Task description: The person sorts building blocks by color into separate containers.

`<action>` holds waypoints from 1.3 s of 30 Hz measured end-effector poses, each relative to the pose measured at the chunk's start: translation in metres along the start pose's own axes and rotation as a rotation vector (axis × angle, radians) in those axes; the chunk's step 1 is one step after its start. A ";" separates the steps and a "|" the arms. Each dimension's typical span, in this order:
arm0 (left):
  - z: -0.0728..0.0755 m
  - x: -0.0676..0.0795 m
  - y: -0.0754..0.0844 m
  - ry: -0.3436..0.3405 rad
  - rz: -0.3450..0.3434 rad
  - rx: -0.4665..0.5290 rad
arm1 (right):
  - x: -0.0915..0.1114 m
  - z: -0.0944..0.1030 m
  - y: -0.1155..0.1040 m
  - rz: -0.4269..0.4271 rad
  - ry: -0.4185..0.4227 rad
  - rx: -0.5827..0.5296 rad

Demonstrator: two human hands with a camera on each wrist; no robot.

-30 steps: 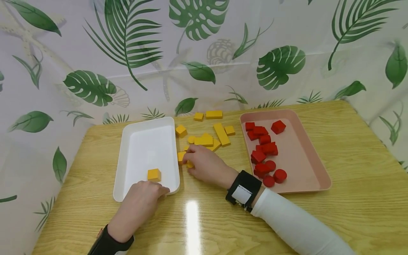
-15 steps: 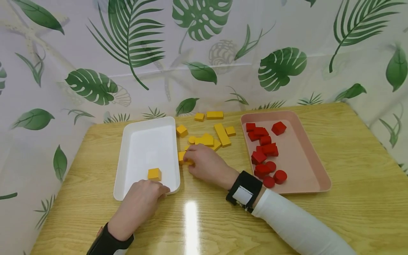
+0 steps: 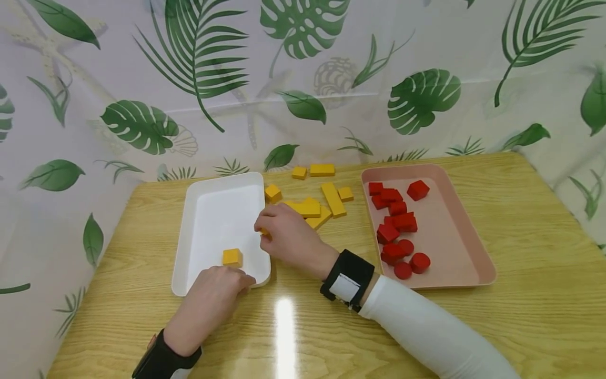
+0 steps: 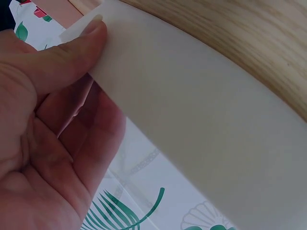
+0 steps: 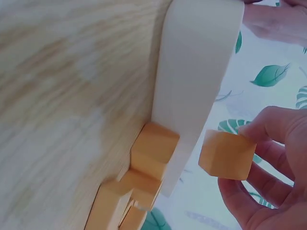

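My left hand (image 3: 215,295) grips the near rim of the white tray (image 3: 179,263). In the left wrist view the thumb (image 4: 72,60) lies on the tray's outer wall (image 4: 177,96), with the fingers behind the rim. One yellow cube (image 3: 232,257) sits inside the tray near that hand. At the tray's right edge, my right hand (image 3: 293,239) pinches a yellow block (image 5: 228,154) between thumb and fingers, raised above the rim; the head view mostly hides it. Other yellow blocks (image 3: 310,208) lie on the table to the right of the tray.
A pink tray (image 3: 454,231) with several red blocks (image 3: 402,222) stands on the right of the wooden table (image 3: 331,331). Yellow blocks (image 5: 153,146) lie against the white tray's outer wall. A leaf-patterned cloth (image 3: 213,131) hangs behind the table.
My right hand has lifted a yellow block from beside the white tray and moved left to its right rim. The left hand keeps its grip on the near rim.
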State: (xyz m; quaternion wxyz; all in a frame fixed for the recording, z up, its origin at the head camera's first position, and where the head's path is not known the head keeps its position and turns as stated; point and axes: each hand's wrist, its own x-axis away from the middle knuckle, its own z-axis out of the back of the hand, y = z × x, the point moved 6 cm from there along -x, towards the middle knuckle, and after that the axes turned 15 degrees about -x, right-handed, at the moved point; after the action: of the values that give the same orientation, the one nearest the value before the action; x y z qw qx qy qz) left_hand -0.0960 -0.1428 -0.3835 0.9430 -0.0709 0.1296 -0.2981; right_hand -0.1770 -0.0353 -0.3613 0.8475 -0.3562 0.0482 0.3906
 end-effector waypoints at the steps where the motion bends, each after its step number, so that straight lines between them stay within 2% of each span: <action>1: 0.000 0.000 0.000 0.003 -0.003 -0.003 | -0.001 -0.003 -0.002 0.004 -0.009 0.001; 10: 0.002 -0.002 0.002 -0.003 -0.001 -0.022 | -0.004 -0.047 -0.013 0.058 -0.197 0.035; 18: 0.004 -0.001 0.000 0.002 0.018 -0.054 | -0.004 -0.055 -0.017 0.064 -0.261 0.119; 20: 0.004 -0.001 -0.001 0.001 0.020 -0.057 | -0.004 -0.055 -0.017 0.071 -0.265 0.129; 23: 0.004 -0.001 -0.001 -0.013 0.025 -0.057 | -0.004 -0.048 -0.016 0.074 -0.218 0.111; 28: 0.005 -0.001 -0.004 -0.052 0.038 -0.053 | -0.007 -0.026 -0.005 0.026 -0.093 0.057; 32: 0.004 0.001 -0.006 -0.108 0.053 -0.038 | -0.011 -0.008 0.007 -0.008 -0.044 0.043; 36: 0.004 0.003 -0.007 -0.159 0.065 -0.030 | -0.015 0.001 0.019 -0.056 -0.068 0.022; 39: 0.003 0.003 -0.008 -0.172 0.067 -0.023 | -0.015 -0.001 0.028 -0.100 -0.139 0.017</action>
State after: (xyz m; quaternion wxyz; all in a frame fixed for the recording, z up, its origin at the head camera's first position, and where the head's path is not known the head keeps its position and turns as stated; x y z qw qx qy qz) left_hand -0.0965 -0.1507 -0.3793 0.9592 -0.1026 0.0536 -0.2578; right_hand -0.2067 -0.0338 -0.3725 0.8702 -0.3229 -0.0251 0.3712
